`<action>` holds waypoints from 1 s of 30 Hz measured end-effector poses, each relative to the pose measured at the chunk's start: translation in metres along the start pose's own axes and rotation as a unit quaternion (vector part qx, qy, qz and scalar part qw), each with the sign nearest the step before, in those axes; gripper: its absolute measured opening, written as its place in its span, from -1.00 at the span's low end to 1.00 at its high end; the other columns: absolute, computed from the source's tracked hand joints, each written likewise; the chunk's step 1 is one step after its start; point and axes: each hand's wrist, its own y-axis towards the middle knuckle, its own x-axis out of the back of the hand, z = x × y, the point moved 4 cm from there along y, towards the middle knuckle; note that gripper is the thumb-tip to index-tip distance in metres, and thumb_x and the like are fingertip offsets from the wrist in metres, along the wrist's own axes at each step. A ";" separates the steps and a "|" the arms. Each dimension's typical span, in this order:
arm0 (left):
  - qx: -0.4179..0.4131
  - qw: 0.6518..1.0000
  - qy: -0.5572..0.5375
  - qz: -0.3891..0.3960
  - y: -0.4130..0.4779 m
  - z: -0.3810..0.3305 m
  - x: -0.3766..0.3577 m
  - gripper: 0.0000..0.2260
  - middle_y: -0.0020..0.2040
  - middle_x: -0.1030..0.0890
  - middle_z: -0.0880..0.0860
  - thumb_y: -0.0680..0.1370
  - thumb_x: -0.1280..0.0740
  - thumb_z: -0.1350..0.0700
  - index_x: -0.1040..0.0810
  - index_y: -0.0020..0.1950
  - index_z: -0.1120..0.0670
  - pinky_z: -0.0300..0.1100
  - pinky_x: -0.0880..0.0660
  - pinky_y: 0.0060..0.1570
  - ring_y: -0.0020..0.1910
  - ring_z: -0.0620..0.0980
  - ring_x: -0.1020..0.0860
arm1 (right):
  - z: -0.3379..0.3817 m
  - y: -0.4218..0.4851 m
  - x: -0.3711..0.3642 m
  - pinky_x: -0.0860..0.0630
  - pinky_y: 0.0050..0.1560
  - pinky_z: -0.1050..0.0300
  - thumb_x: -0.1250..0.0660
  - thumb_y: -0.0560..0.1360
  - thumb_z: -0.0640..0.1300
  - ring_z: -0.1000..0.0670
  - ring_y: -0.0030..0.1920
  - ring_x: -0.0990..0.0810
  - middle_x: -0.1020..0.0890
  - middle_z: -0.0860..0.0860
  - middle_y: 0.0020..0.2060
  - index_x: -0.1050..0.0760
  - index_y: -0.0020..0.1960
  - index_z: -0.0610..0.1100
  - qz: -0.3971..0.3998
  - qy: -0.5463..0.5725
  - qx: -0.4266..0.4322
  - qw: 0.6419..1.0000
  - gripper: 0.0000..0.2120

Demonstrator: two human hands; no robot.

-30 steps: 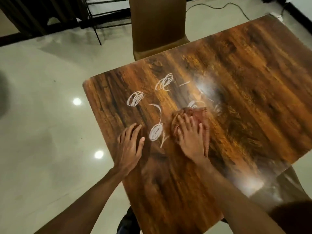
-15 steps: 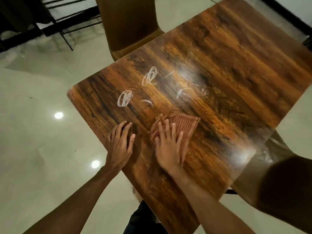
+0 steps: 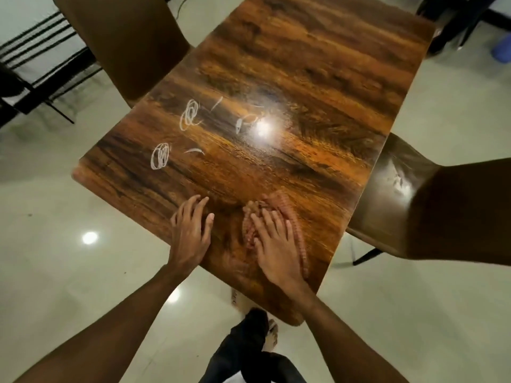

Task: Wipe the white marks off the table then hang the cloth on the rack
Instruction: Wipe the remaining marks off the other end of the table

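Pressing down with flat, straight fingers, we have our right hand (image 3: 276, 244) spread over the reddish cloth (image 3: 286, 207). The cloth lies bunched on the wooden table (image 3: 304, 78) near its close edge. It shows past our fingertips and along both sides of the hand, and the palm simply bears on the fabric.

Just beside it, on the thumb side, our left hand (image 3: 190, 233) lies loose and flat on bare wood, fingers together, apart from the cloth.

Beyond both sets of fingertips, well apart from the cloth, are the white marks (image 3: 195, 151). A nearer scribble (image 3: 159, 159) sits ahead of the left hand, with a farther scribble (image 3: 190, 114) past it. A faint smeared mark (image 3: 243, 121) lies next to a bright glare (image 3: 262, 128).

Far off past the left hand, beyond a brown chair (image 3: 124, 37), stand the black bars of the rack (image 3: 33, 64). A second chair (image 3: 414, 203) sits at the table's side, out past the right hand.
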 end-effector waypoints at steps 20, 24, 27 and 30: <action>-0.120 0.988 -0.021 0.093 0.049 0.089 0.046 -0.59 0.51 -0.40 0.09 0.68 -0.11 -0.05 -0.42 0.49 0.05 0.18 -0.17 0.50 0.52 0.09 -0.32 | 0.161 0.006 -0.066 0.06 0.57 -0.51 0.06 0.70 0.14 -0.20 0.69 0.03 -0.02 0.00 0.71 0.00 0.70 0.09 -0.062 0.038 -0.190 0.979 -0.42; -0.111 0.990 -0.021 0.088 0.086 0.143 0.081 -0.58 0.50 -0.41 0.10 0.68 -0.11 -0.06 -0.44 0.48 0.06 0.16 -0.18 0.51 0.50 0.11 -0.34 | 0.178 0.092 -0.053 0.09 0.59 -0.47 0.06 0.71 0.15 -0.07 0.70 0.14 0.08 0.08 0.71 0.11 0.69 0.19 -0.037 0.021 -0.149 0.988 -0.42; -0.097 0.992 -0.022 0.078 0.111 0.180 0.103 -0.59 0.49 -0.41 0.09 0.68 -0.12 -0.06 -0.44 0.48 0.06 0.15 -0.20 0.50 0.49 0.10 -0.34 | 0.165 0.118 -0.036 0.18 0.60 -0.43 0.00 0.73 0.09 -0.11 0.70 0.13 0.06 0.02 0.71 0.09 0.70 0.12 -0.072 0.058 -0.282 0.955 -0.41; -0.081 0.994 -0.029 0.065 0.126 0.205 0.120 -0.59 0.49 -0.41 0.10 0.68 -0.13 -0.05 -0.44 0.48 0.06 0.15 -0.22 0.50 0.48 0.11 -0.34 | 0.225 0.127 -0.047 0.21 0.59 -0.47 0.07 0.72 0.12 -0.17 0.69 0.16 0.11 0.01 0.71 0.10 0.71 0.10 -0.060 0.048 -0.255 0.964 -0.42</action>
